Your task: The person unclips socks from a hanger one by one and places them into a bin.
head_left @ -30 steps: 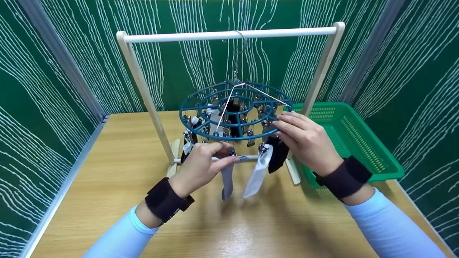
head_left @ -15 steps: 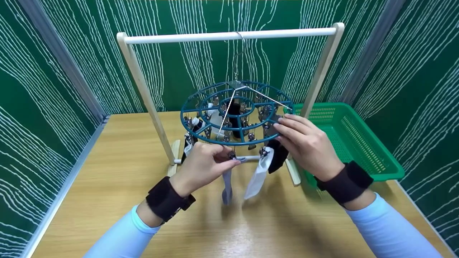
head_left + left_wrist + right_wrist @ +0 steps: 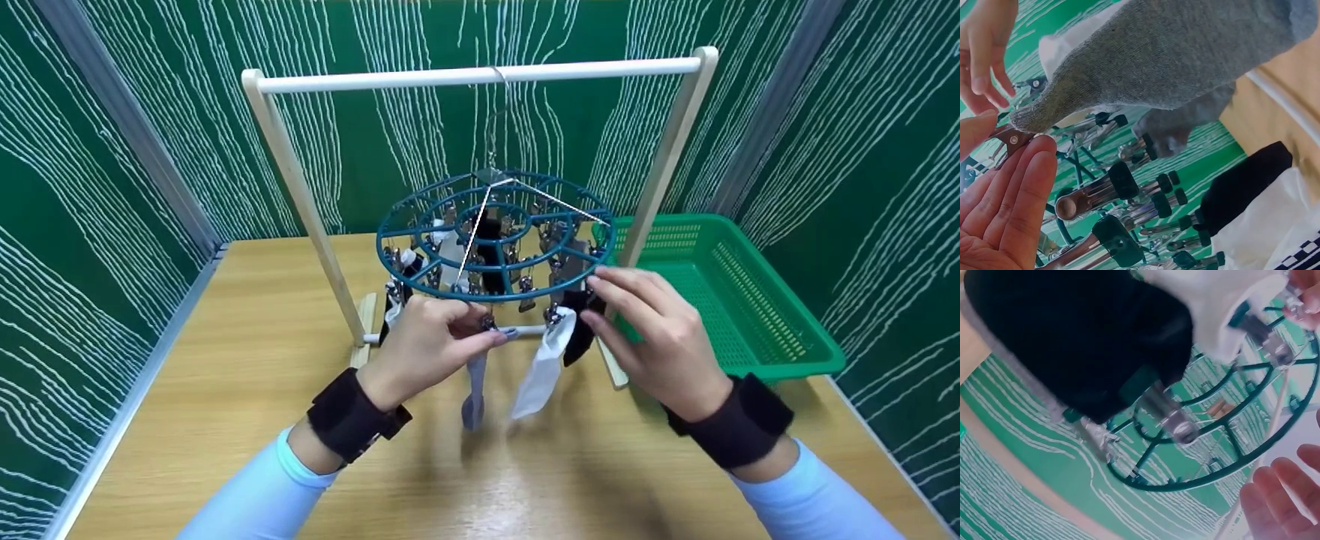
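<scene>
Knitted grey sock, shiny metal clips, plastic basket

You have a wooden rack standing on the table, its white top bar running across. Just right of the rack sits a green basket, and green patterned walls stand behind and beside it.

Counting one round teal clip hanger, one wooden rack, one green basket, two hands, roughly six socks hanging — grey, white, black — though the back ones are hard to make out.
</scene>
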A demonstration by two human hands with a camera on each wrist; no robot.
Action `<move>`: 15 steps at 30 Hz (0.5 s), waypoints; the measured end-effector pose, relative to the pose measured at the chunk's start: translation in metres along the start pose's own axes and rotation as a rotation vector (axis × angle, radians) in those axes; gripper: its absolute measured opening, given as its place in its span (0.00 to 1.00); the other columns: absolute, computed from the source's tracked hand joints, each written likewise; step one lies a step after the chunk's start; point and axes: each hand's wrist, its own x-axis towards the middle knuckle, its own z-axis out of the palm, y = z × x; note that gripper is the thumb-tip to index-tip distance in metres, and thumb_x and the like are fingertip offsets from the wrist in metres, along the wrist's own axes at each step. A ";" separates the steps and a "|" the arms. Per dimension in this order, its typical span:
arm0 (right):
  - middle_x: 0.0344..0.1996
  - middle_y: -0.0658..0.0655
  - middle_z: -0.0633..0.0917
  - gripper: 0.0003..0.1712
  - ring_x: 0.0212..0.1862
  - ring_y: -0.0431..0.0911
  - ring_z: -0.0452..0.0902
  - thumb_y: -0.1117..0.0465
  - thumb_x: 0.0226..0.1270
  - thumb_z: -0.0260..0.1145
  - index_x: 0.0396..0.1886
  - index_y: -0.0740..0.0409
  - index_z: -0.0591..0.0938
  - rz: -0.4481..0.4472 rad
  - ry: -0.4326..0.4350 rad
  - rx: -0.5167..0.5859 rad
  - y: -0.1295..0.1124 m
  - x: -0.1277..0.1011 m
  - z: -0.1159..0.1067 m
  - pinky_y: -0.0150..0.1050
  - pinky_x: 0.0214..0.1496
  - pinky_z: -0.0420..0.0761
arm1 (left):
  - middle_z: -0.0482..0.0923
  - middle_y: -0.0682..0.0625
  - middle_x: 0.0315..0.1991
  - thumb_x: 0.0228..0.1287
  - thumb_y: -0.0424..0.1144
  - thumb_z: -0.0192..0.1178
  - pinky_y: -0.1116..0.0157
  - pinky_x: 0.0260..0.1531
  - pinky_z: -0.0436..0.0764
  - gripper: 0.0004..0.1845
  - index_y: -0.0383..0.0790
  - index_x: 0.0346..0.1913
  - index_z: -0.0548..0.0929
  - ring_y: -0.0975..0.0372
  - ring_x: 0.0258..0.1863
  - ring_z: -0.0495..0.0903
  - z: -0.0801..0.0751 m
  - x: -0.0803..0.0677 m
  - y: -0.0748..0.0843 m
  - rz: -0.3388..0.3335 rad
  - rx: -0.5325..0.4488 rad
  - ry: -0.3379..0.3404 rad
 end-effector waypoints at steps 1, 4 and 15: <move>0.51 0.68 0.91 0.25 0.49 0.60 0.87 0.49 0.85 0.63 0.55 0.69 0.89 0.005 0.002 0.010 -0.003 -0.002 0.000 0.20 0.71 0.72 | 0.94 0.44 0.35 0.68 0.35 0.76 0.70 0.33 0.89 0.09 0.30 0.44 0.93 0.59 0.28 0.90 0.000 0.000 0.000 -0.003 -0.001 0.001; 0.46 0.67 0.91 0.26 0.45 0.58 0.87 0.47 0.84 0.64 0.52 0.69 0.90 0.024 0.011 0.048 -0.011 -0.009 0.003 0.21 0.67 0.76 | 0.94 0.43 0.35 0.68 0.35 0.77 0.70 0.33 0.89 0.10 0.30 0.44 0.93 0.58 0.28 0.90 0.001 0.000 0.001 -0.008 0.003 0.006; 0.37 0.58 0.92 0.13 0.36 0.48 0.88 0.70 0.63 0.80 0.45 0.66 0.88 0.060 -0.105 0.235 -0.026 -0.035 0.025 0.29 0.46 0.87 | 0.94 0.44 0.35 0.67 0.36 0.77 0.70 0.32 0.89 0.10 0.31 0.43 0.93 0.59 0.29 0.91 0.004 0.001 -0.001 -0.024 0.028 0.032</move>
